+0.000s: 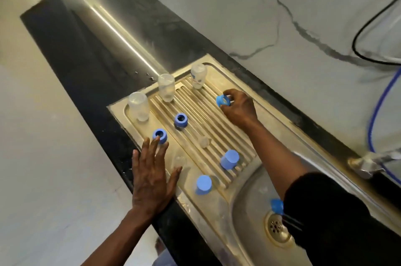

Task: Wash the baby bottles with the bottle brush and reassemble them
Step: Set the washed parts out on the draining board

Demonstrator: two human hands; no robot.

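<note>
Black counter and pale veined wall are seen around a steel draining board; three clear bottles are stood in a row along its far left edge, seemingly mouth down. A blue ring is pinched between thumb and curled fingers of the right hand, raised just off the ridges at the far right. The left hand is held flat with fingers spread, its fingertips at a second ring on the near left; whether it is touched cannot be told. A third ring is set between them. Two clear teats and two blue caps are laid nearer, apart from one another; a blue piece in the sink bowl is half hidden by the sleeve.

Washing is judged finished and reassembly begun. For this step, a teat should be pulled up through the held ring until seated evenly; a bottle should then be turned upright and steadied by the free hand; the ring should be threaded on squarely, since wet plastic is likely slippery and easily cross-threaded.
</note>
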